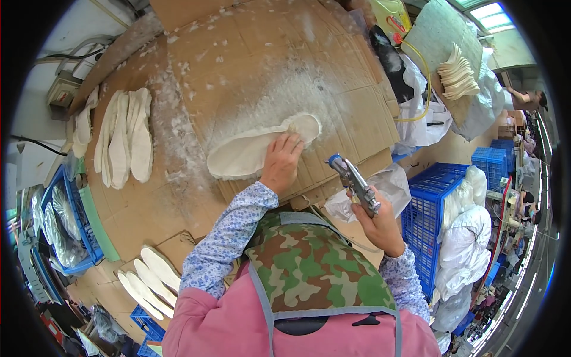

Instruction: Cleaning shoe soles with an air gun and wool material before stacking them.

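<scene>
Your left hand (281, 162) lies flat on the white insole (256, 152), fingers (289, 144) spread and pressing it down onto the cardboard-covered tabletop (250, 71), not gripping. The insole's long axis runs left to right, slightly rising toward the right, where its rounded end sits just past your fingertips in a patch of white residue. Your right hand (380, 223) is clenched around the handle of a metal spray gun (355, 183), held off to the right of and nearer you than the insole, its nozzle end aimed up and left toward the insole's right end. The left hand is on the insole; the gun is near, not touching. A row of finished insoles (122, 140) lies well apart to the left.
</scene>
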Motion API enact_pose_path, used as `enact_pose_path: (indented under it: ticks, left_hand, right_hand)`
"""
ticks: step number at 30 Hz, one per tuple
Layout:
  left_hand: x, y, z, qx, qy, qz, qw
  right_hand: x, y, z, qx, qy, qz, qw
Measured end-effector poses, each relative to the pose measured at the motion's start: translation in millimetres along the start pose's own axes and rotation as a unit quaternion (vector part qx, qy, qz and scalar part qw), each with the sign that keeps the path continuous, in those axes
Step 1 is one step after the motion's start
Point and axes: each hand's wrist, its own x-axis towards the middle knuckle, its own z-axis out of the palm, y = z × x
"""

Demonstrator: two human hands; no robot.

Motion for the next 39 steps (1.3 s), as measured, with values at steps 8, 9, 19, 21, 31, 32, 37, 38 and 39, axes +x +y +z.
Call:
enact_pose_path:
  ticks: [8,9,19,21,31,32,37,38,39]
  left_hand:
    - [-19.1,5.4,-23.7,0.011,0.041,-0.035,0.998]
    - [-25.3,1.6,-26.6,0.012,0.052,-0.063,0.997]
    - [-30.6,-18.0,-26.8,0.020,0.110,-0.239,0.964]
    - [-39.3,-24.1,-29.8,-0.001,0.112,-0.243,0.964]
    - [-68.0,-31.0,-48.8,-0.001,0.103,-0.253,0.962]
    - [-74.9,-33.0,-50.7,0.005,0.103,-0.256,0.961]
    - [-102.9,-47.4,-52.2,-0.057,0.171,-0.281,0.942]
    - [-105.0,-49.0,-51.9,-0.054,0.172,-0.282,0.942]
    - [-106.4,-50.1,-50.6,-0.056,0.184,-0.273,0.942]
  right_hand:
    - [9.0,-17.6,8.9,-0.006,-0.066,-0.047,0.997]
    - [11.6,-17.9,11.4,-0.004,-0.068,-0.049,0.996]
    - [22.0,-22.5,25.2,-0.002,-0.096,-0.047,0.994]
    - [19.7,-25.1,26.3,0.007,-0.100,-0.032,0.994]
    - [13.5,-26.7,34.5,-0.012,-0.089,-0.054,0.995]
    - [13.2,-27.2,33.2,-0.010,-0.097,-0.026,0.995]
    - [15.9,-46.3,41.8,-0.001,-0.152,-0.101,0.983]
    - [16.3,-48.1,46.8,0.001,-0.153,-0.103,0.983]
    - [16.2,-48.7,51.9,-0.002,-0.159,-0.116,0.981]
